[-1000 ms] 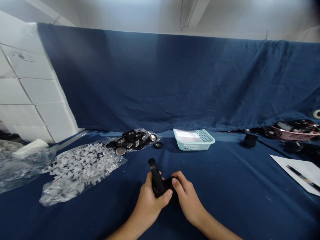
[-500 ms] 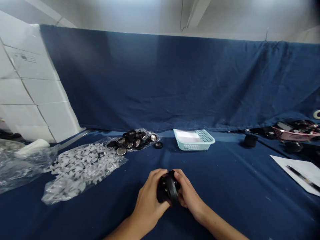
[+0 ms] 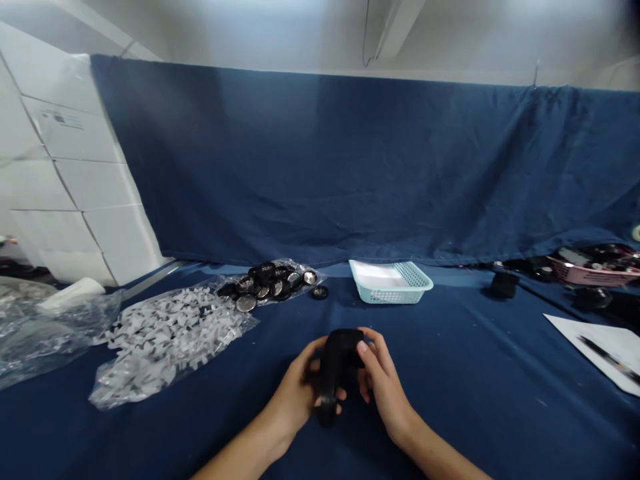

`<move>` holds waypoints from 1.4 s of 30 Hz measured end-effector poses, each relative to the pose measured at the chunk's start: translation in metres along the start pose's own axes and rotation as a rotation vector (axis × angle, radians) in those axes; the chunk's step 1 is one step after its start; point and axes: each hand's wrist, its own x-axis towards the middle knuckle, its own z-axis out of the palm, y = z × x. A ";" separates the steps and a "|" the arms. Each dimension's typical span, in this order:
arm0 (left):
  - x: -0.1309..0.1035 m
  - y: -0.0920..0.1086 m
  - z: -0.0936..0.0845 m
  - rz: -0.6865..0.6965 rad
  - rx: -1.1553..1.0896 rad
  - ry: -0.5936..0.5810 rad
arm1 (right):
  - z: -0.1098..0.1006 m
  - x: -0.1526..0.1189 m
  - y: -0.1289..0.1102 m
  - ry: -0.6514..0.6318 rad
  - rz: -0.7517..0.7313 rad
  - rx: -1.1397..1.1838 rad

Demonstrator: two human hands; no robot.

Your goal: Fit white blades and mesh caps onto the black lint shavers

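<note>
A black curved object (image 3: 331, 373) is held up between both hands above the blue cloth. My left hand (image 3: 295, 393) wraps round its left side, fingertips showing beneath it. My right hand (image 3: 384, 383) grips its upper right end, with the thumb on top. Farther back stands a light blue basket (image 3: 393, 295) with a white sheet inside. A pile of round black parts (image 3: 273, 281) lies on clear plastic, and one round black part (image 3: 320, 292) sits alone beside it.
Left are a bag of small white-grey pieces (image 3: 170, 333) and more plastic (image 3: 65, 327). At the right are a black block (image 3: 504, 285), a pink basket (image 3: 595, 275) and white paper (image 3: 595, 333) with a pen. A blue curtain (image 3: 350, 167) hangs behind.
The black object has been turned in my hands and now shows a long curved side. My right hand's grip has shifted, and my left fingers now show under the object. The view has shifted slightly.
</note>
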 end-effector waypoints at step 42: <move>-0.003 0.003 0.004 -0.130 -0.147 0.054 | -0.008 0.002 -0.007 -0.171 -0.161 -0.114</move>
